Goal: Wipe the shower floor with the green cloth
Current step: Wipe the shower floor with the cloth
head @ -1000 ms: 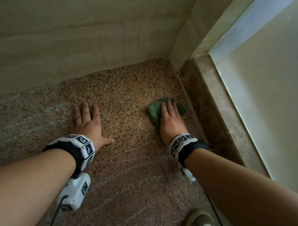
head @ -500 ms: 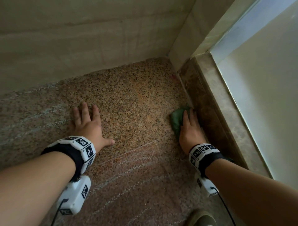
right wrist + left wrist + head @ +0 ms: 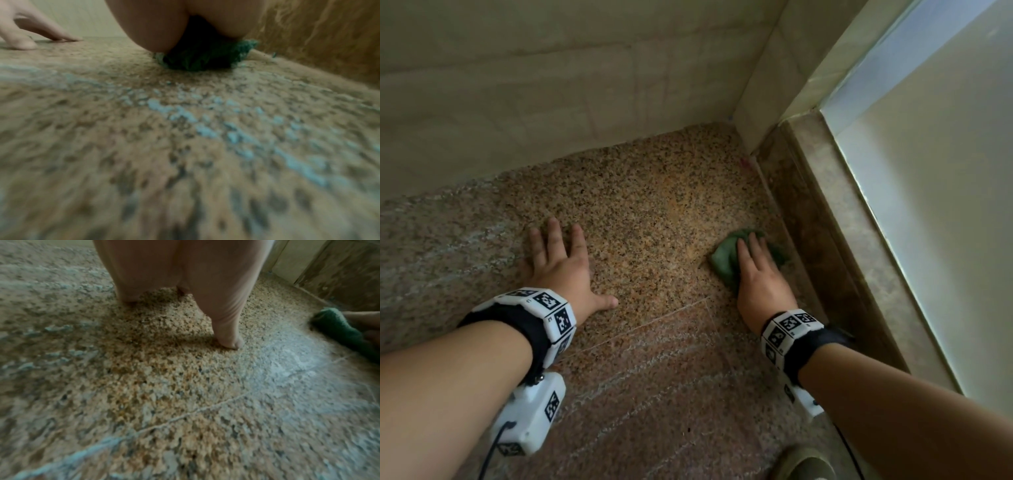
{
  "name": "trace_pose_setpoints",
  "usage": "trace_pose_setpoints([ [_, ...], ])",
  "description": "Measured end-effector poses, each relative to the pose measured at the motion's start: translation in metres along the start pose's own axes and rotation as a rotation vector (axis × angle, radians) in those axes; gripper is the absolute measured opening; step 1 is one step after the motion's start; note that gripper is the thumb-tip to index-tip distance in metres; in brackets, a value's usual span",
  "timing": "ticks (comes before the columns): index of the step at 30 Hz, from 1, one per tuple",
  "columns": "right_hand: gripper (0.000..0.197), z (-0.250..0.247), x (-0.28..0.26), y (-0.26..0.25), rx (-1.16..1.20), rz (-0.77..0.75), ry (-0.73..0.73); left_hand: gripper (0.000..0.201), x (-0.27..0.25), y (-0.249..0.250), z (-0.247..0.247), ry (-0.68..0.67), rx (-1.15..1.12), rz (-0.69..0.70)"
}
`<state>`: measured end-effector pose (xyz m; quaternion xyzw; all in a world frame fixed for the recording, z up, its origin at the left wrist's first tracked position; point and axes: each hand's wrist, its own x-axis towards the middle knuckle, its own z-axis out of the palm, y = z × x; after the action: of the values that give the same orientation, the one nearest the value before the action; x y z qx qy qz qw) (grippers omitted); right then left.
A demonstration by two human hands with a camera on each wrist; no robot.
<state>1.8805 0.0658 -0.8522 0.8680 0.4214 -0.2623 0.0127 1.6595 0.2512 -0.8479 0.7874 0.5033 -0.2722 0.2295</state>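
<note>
The green cloth (image 3: 726, 260) lies bunched on the speckled granite shower floor (image 3: 654, 219), close to the brown curb on the right. My right hand (image 3: 760, 270) presses flat on it with straight fingers, covering most of it. The cloth (image 3: 203, 60) shows dark green under my palm in the right wrist view, and as a green roll (image 3: 337, 331) at the right edge of the left wrist view. My left hand (image 3: 561, 260) lies flat on the bare floor to the left, fingers spread, holding nothing.
A beige tiled wall (image 3: 551, 85) closes the back. A brown marble curb (image 3: 825, 240) and a frosted glass panel (image 3: 945, 205) run along the right. A grout line (image 3: 647, 325) crosses the floor. A shoe tip (image 3: 804, 462) shows at the bottom edge.
My right hand slid the cloth right to the curb, then back a little to the left and away from me. My left hand stayed planted.
</note>
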Motion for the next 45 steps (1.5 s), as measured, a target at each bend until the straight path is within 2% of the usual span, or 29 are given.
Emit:
trace_pose_setpoints([
  [4, 0.072, -0.004, 0.016, -0.002, -0.004, -0.055, 0.016, 0.137, 0.0, -0.001, 0.001, 0.006, 0.001, 0.003],
  [9, 0.074, -0.022, 0.054, 0.019, 0.064, 0.06, 0.068, 0.137, -0.001, -0.001, 0.001, 0.005, -0.009, 0.007],
  [13, 0.071, -0.031, 0.067, 0.029, -0.044, -0.047, 0.047, 0.137, -0.001, -0.001, 0.001, 0.001, -0.02, 0.007],
  [17, 0.071, -0.045, 0.077, 0.01, -0.042, -0.186, 0.135, 0.136, -0.001, 0.0, 0.0, -0.005, -0.017, 0.005],
  [21, 0.073, -0.022, 0.043, -0.01, -0.06, -0.234, 0.017, 0.135, -0.002, 0.0, -0.001, -0.017, -0.009, -0.003],
  [25, 0.076, -0.012, 0.035, -0.013, -0.068, -0.195, 0.003, 0.135, -0.001, 0.0, -0.001, -0.003, -0.002, 0.003],
  [28, 0.076, -0.028, 0.05, -0.01, -0.1, -0.16, -0.014, 0.136, 0.002, -0.002, 0.002, 0.006, -0.004, 0.005],
  [31, 0.078, -0.041, 0.06, -0.001, -0.091, -0.054, -0.014, 0.137, 0.003, -0.002, 0.003, 0.009, -0.008, 0.0],
  [36, 0.083, -0.031, 0.035, 0.015, -0.069, 0.058, -0.046, 0.137, 0.003, -0.001, 0.003, 0.011, -0.003, -0.001],
  [40, 0.072, -0.016, 0.01, 0.033, -0.069, 0.138, -0.025, 0.137, 0.004, -0.002, 0.005, 0.027, -0.008, 0.005],
  [45, 0.063, -0.011, 0.005, 0.035, -0.008, 0.135, 0.074, 0.136, 0.004, -0.007, 0.009, 0.078, -0.022, 0.035],
])
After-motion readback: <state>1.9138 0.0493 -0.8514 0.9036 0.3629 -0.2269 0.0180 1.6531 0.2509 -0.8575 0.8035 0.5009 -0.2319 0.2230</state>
